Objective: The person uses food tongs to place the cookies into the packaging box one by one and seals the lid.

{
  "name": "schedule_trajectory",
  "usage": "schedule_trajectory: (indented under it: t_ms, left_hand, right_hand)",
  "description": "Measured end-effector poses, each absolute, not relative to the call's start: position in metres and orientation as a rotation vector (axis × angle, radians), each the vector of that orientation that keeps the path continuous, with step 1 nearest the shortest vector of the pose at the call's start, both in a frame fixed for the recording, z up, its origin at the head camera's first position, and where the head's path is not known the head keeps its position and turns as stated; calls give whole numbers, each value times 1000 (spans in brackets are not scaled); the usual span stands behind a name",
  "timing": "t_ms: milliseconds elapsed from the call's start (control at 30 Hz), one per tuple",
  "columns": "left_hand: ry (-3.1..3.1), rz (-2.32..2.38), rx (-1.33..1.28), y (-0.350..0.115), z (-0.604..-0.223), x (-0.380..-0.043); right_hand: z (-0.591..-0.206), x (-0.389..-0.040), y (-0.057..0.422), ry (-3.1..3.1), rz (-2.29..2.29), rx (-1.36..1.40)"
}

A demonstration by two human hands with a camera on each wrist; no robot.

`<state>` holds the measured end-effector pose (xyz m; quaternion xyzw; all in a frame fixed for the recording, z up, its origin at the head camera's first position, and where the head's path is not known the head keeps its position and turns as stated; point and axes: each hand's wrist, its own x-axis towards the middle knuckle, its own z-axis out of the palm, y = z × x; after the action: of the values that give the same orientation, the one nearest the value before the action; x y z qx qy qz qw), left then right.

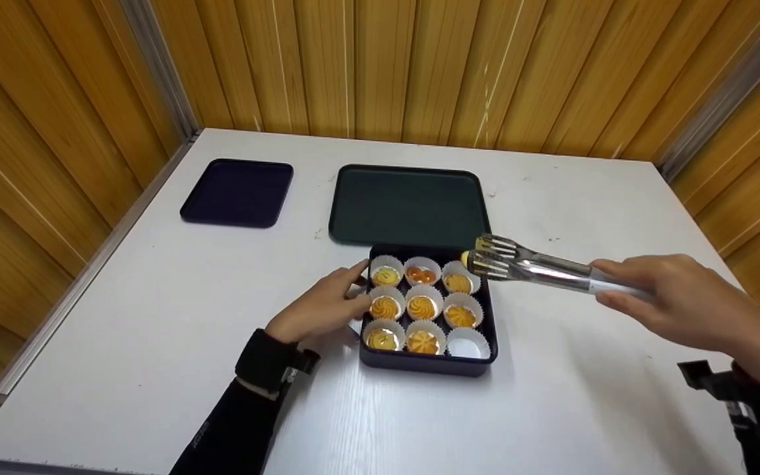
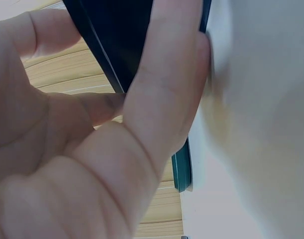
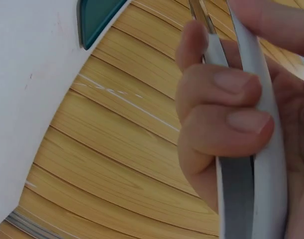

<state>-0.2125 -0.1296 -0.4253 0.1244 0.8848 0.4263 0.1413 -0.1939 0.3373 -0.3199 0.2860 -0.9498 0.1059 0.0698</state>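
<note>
A dark box (image 1: 426, 363) holds rows of white paper cups with piped butter cookies (image 1: 421, 307); one cup at the back has orange-red topping. The near right paper cup (image 1: 467, 346) shows a bare bottom. My left hand (image 1: 324, 303) grips the box's left side, thumb at the rim, fingers along the lower wall (image 2: 164, 84). My right hand (image 1: 673, 300) holds metal tongs (image 1: 555, 272) by their pale handles, fingers wrapped round them (image 3: 226, 117). Between the slotted tong heads, over the box's back right corner, a yellowish cookie (image 1: 465, 258) shows, mostly hidden.
A dark green tray (image 1: 410, 204) lies just behind the box. Farther left is a smaller dark purple tray (image 1: 238, 192). Small crumbs (image 1: 553, 239) dot the white table (image 1: 175, 316). Wood-patterned panels (image 1: 413, 72) stand behind and at both sides.
</note>
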Motion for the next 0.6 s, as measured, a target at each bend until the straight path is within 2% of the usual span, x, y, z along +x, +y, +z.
schedule_trajectory:
  t_ms: [233,600]
  left_hand:
    - [2557,1237,359,-131,-425,-213]
    - [2562,1252,386,-129,-427,-214]
  right_hand:
    - [-310,-171,331,-2961,241,949]
    - [-289,-158,306,-3088,-58,990]
